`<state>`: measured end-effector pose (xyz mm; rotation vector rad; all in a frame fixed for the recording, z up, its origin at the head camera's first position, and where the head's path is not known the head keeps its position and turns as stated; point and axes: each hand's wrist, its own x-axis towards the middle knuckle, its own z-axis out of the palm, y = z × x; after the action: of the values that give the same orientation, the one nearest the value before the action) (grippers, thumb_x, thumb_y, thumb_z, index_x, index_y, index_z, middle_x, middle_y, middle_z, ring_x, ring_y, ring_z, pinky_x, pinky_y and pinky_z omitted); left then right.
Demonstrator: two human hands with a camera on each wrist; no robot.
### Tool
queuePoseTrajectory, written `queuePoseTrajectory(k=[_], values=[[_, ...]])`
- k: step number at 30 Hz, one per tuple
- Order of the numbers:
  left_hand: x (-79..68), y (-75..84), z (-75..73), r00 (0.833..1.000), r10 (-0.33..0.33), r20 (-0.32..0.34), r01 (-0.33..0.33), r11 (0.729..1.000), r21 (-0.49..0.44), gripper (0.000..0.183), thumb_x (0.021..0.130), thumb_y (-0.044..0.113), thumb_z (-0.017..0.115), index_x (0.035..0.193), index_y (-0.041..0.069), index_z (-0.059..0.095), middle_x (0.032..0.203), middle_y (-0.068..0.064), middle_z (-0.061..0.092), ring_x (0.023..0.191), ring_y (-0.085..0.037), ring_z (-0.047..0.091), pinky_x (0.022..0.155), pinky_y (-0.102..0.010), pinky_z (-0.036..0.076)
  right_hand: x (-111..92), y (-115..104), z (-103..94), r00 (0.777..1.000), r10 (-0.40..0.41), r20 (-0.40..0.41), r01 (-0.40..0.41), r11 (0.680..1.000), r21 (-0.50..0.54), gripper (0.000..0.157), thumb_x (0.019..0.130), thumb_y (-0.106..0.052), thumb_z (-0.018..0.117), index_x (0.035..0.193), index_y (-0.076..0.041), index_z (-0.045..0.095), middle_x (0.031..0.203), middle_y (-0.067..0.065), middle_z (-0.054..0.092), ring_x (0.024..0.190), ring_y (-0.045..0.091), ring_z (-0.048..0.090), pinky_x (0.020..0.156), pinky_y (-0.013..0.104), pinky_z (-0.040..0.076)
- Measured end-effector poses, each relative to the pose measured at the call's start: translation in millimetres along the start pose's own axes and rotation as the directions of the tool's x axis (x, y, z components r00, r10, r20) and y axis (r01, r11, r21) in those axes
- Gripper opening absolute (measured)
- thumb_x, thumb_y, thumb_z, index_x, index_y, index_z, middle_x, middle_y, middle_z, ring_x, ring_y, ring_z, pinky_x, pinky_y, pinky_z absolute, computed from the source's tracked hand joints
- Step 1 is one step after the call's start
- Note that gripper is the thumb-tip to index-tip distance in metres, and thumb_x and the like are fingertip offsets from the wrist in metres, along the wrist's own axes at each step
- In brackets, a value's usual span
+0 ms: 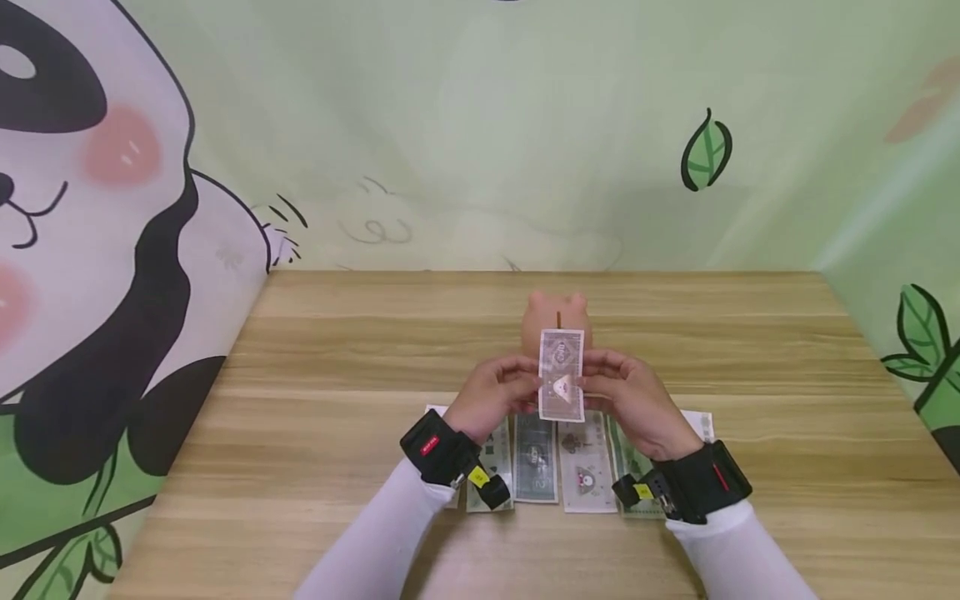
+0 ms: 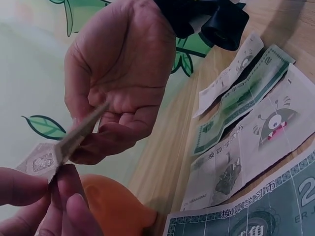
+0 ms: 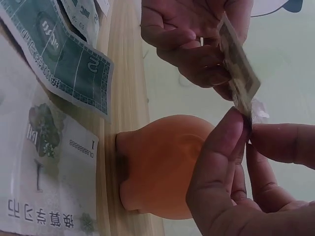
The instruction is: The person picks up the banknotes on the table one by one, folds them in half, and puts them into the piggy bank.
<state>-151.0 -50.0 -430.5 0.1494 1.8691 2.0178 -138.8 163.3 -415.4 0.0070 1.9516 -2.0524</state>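
Both hands hold up a small play banknote, purple-grey with a pale cartoon picture. My left hand pinches its left edge between thumb and fingers. On the opposite edge, my right hand pinches it too. The left wrist view shows the note creased or bent, nearly edge-on. Just behind it stands an orange piggy bank with a dark slot on top; the note covers part of it in the head view. From the right wrist, the piggy bank appears below the note, apart from it.
Beneath the hands, several play notes lie in a row on the wooden table, among them a dark teal note and a pale note. Wrists and sleeves hide parts of the outer ones. A printed panda backdrop rises behind the table.
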Motion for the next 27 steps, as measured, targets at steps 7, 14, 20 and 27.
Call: queuePoseTrajectory(k=[7,14,20,27], values=[[-0.7,1.9,-0.9,0.999,-0.022,-0.027,0.021,0.999,-0.034,0.032,0.098,-0.001,0.062,0.130,-0.003,0.061,0.088,0.003,0.071,0.074,-0.010,0.067,0.069,-0.023,0.058,0.6,1.2,-1.1,1.000,0.005,0.007,-0.005,1.000,0.017,0.037,0.100,0.001,0.057,0.135,0.009,0.050,0.107,-0.004,0.066,0.096,0.008,0.065,0.083,0.024,0.059],[-1.5,1.6,-2.4,0.999,-0.018,-0.027,0.016,0.997,-0.070,0.035,0.098,-0.001,0.061,0.133,-0.002,0.060,0.087,0.003,0.071,0.072,-0.010,0.067,0.069,-0.024,0.058,0.2,0.9,-0.3,1.000,0.004,0.008,-0.004,1.000,0.023,0.035,0.100,0.001,0.058,0.134,0.008,0.053,0.107,-0.003,0.066,0.093,0.009,0.066,0.083,0.024,0.059],[-1.2,1.2,-2.2,0.999,-0.005,-0.049,0.001,0.997,-0.079,0.029,0.099,0.000,0.061,0.127,-0.005,0.064,0.095,0.001,0.072,0.075,-0.011,0.067,0.070,-0.024,0.059,0.7,3.1,-1.2,1.000,-0.020,0.022,0.019,0.999,0.035,0.024,0.100,0.001,0.058,0.122,0.003,0.066,0.109,-0.005,0.070,0.094,0.009,0.068,0.085,0.025,0.060],[-0.3,1.1,-3.2,0.999,-0.010,-0.053,0.008,0.999,-0.037,0.026,0.102,0.006,0.057,0.121,-0.006,0.070,0.114,-0.012,0.073,0.087,-0.013,0.071,0.078,-0.026,0.061,2.6,4.6,-0.1,0.999,-0.035,0.041,0.034,0.999,0.029,0.027,0.104,-0.007,0.055,0.122,0.003,0.072,0.124,0.001,0.069,0.102,0.012,0.071,0.089,0.030,0.061]])
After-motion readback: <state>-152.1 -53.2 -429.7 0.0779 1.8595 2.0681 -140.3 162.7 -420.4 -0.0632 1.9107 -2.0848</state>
